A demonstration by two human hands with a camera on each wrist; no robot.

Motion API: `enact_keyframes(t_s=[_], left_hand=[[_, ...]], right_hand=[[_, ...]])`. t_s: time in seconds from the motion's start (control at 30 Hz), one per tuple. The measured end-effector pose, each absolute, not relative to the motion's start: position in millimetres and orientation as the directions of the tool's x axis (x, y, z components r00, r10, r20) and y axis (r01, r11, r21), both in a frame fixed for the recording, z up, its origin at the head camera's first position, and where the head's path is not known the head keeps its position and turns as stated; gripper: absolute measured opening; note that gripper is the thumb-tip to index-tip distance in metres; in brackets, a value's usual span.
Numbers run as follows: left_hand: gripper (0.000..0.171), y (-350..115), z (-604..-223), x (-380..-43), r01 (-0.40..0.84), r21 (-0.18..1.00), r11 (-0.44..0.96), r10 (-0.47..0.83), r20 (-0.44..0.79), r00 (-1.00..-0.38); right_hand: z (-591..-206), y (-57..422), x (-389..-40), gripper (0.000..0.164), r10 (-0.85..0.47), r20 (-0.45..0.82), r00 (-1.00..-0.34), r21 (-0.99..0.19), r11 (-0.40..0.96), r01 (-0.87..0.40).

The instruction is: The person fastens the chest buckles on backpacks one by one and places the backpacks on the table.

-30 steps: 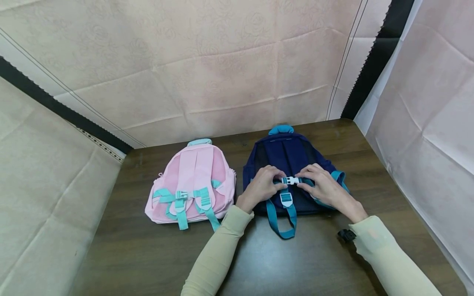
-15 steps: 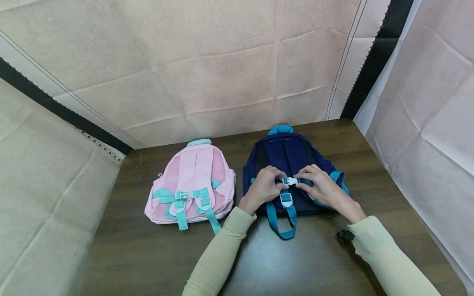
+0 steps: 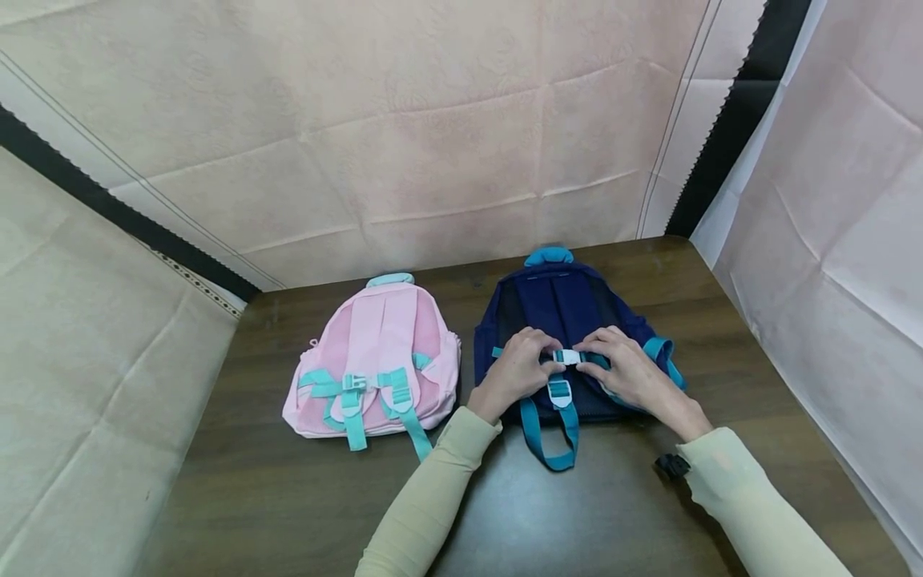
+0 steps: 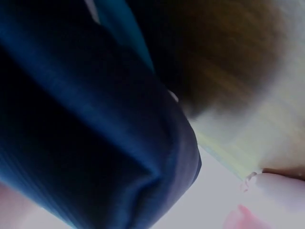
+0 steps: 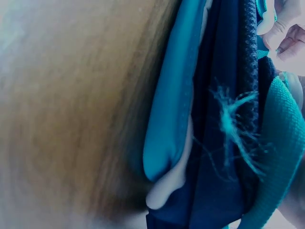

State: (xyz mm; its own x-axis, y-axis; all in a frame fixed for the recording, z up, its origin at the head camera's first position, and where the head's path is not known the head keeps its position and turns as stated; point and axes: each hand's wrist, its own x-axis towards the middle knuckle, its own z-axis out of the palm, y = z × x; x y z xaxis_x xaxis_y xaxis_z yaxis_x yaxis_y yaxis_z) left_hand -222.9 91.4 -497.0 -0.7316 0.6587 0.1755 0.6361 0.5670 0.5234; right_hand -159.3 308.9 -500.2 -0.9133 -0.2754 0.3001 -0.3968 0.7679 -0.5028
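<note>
Left hand [image 3: 517,367]: thumb and fingertips are closed in a pinch at the left end of a white buckle [image 3: 570,357]. Right hand [image 3: 626,369]: the right end of the same buckle is pinched likewise, so that the buckle is held between the two hands. Whether its halves are latched cannot be told.

The buckle is located over the near half of a navy backpack [image 3: 537,300], which is laid on the right part of the bench [image 3: 288,505] with its blue handle [image 3: 549,256] at the far end. Just near of the buckle, a pale strap adjuster [image 3: 560,393] is seen, and a teal strap loop [image 3: 558,463] is hung over the near edge onto the bench. Loose teal threads [image 5: 228,121] are shown on the backpack's side in the right wrist view. The left wrist view is blurred, mostly filled by navy cloth.

To the left, a pink backpack [image 3: 380,324] with mint straps [image 3: 352,402] is laid, untouched by either hand. Beyond the bench, pale patterned cloth [image 3: 433,136] is hung.
</note>
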Motion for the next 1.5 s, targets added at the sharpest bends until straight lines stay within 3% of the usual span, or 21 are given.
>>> enact_keyframes(t_s=[0.87, 1.17, 1.5], left_hand=[[0.037, 68, -485, -214, 0.674, 0.414, 0.612, 0.678, 0.165, -0.717], [0.038, 51, -474, -209, 0.639, 0.429, 0.639, 0.657, 0.129, -0.743], [0.049, 31, -466, -205, 0.591, 0.473, 0.653, 0.613, 0.128, -0.780]], right_hand=[[-499, 308, -153, 0.032, -0.223, 0.264, -0.938, -0.529, 0.780, -0.334], [-501, 301, -150, 0.052, -0.197, 0.307, -0.931, -0.544, 0.767, -0.342], [-495, 293, -150, 0.088, -0.209, 0.290, -0.934, -0.542, 0.768, -0.340]])
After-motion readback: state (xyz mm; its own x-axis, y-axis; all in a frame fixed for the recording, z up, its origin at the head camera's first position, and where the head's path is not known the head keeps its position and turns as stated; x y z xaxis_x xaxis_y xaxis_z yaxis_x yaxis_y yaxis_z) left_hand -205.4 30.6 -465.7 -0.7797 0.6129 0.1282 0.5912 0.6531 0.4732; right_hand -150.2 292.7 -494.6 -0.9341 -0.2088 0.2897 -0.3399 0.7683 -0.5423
